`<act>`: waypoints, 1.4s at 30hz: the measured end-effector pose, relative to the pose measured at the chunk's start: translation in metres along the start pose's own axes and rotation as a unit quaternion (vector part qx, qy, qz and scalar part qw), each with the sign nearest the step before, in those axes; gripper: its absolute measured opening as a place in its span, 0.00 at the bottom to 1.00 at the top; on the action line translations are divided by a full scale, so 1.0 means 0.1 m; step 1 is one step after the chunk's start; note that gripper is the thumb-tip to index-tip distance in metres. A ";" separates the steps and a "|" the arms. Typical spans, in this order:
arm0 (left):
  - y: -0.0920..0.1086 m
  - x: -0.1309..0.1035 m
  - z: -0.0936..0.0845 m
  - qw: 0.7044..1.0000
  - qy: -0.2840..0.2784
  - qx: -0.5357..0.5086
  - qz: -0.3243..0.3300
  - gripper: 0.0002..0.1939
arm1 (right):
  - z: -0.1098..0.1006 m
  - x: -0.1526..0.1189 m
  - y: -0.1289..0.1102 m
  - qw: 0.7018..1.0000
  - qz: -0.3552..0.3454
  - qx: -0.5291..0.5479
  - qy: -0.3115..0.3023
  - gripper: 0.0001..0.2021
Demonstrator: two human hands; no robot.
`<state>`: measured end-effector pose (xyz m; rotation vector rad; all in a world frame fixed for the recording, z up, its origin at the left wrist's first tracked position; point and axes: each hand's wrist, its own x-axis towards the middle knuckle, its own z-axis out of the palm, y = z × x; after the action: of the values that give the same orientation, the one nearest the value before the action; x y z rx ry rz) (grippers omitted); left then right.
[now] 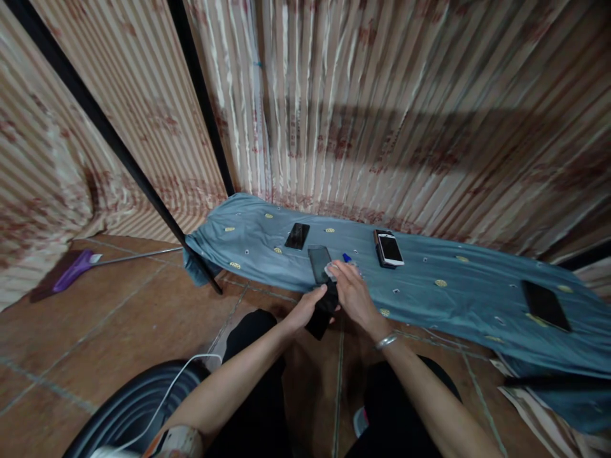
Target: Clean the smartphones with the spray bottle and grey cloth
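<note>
"Starting at the grip: what is listed?"

"Left hand (308, 310), one: closed on a dark, flat object (319, 323), thumb on top. Right hand (352, 294), one: fingers closed on a pale, translucent piece (330, 270), just above the dark object; bracelet (386, 341) at the wrist."

"Just beyond the grip?"

"One grey rectangular panel (319, 259), partly behind the fingers; whether it touches the dark object, cannot tell. One small blue item (346, 257), near the right fingertips."

"Further out?"

"Black phone (297, 236), one, beyond the grip and to its left, flat on patterned blue cloth (258, 245). White phone (391, 249), one, to the right, on a dark case (380, 254). Dark flat device (545, 305), one, well apart at far right."

"Outermost?"

"Purple broom head (74, 270), on tiles (124, 305), far left of the grip. Black ribbed round item (138, 397), nearer the body on the left, white cable (165, 397) across it. Striped curtain (344, 102), behind everything."
</note>
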<state>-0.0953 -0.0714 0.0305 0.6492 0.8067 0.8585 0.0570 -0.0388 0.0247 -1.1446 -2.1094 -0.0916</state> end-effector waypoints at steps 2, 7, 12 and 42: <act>-0.01 -0.05 -0.02 1.000 -0.010 -0.011 0.014 0.18 | -0.02 0.01 0.02 0.998 0.051 0.033 0.009 0.19; 0.02 -0.15 -0.06 0.999 -0.015 -0.046 0.003 0.16 | -0.07 -0.03 0.03 0.972 0.159 0.174 -0.004 0.16; 0.09 -0.18 -0.06 0.993 -0.007 -0.115 -0.039 0.16 | -0.07 -0.05 0.09 0.849 0.340 0.401 0.059 0.11; 0.20 0.91 0.08 0.963 0.008 -0.268 -0.017 0.33 | -0.01 -0.48 -0.06 0.911 0.330 0.232 0.080 0.17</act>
<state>-0.0603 0.0138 0.0184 0.1485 0.5594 0.9988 0.0692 -0.0767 -0.0029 -1.4169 -1.3942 0.5822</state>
